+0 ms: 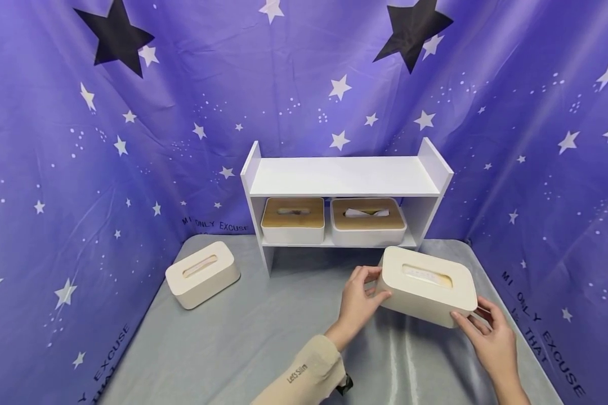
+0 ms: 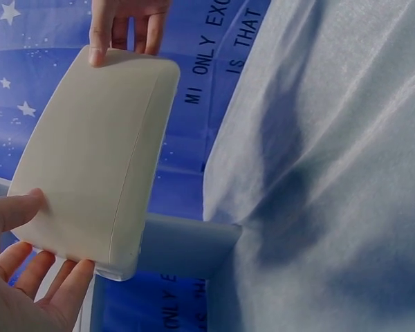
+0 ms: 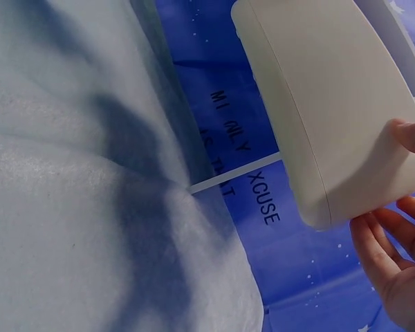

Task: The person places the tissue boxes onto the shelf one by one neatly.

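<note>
Both hands hold a cream tissue box (image 1: pixel 415 312) by its two ends, raised over the table at the right. Its top, with an oblong slot, faces up and slants a little down to the right. My left hand (image 1: pixel 357 306) grips the left end, thumb on the near side and fingers around the end. At the opposite end, my right hand (image 1: pixel 494 343) grips with its thumb on the near side too. In the left wrist view the plain side of the box (image 2: pixel 90 138) spans between the hands; the right wrist view shows the right fingers (image 3: pixel 373 259) under one end.
A white two-level shelf (image 1: pixel 344 175) stands at the back, its top level bare. Two white tissue boxes with wooden lids, left (image 1: pixel 294 233) and right (image 1: pixel 369 236), sit on the lower level. Another cream tissue box (image 1: pixel 208 284) rests on the grey-covered table (image 1: pixel 263 337) at left. Star-printed curtains (image 1: pixel 294 101) surround it.
</note>
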